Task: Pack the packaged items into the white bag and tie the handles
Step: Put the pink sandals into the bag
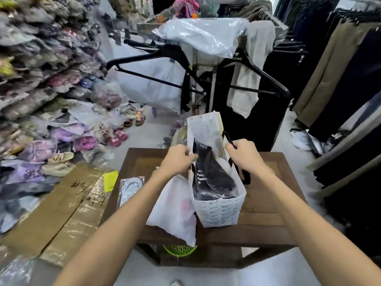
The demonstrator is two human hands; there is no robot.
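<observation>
A white patterned bag stands open on the wooden table. Inside it lie dark packaged items with white stripes, in clear wrap. My left hand grips the bag's left rim at the mouth. My right hand is closed on the black handle at the right side. A packaged pale item lies on the table's left edge. A soft white plastic bag droops over the table front beside the patterned bag.
A taped cardboard box sits left of the table, with piles of packaged footwear beyond it. Black hangers and hanging clothes stand behind and to the right. A green basket shows under the table.
</observation>
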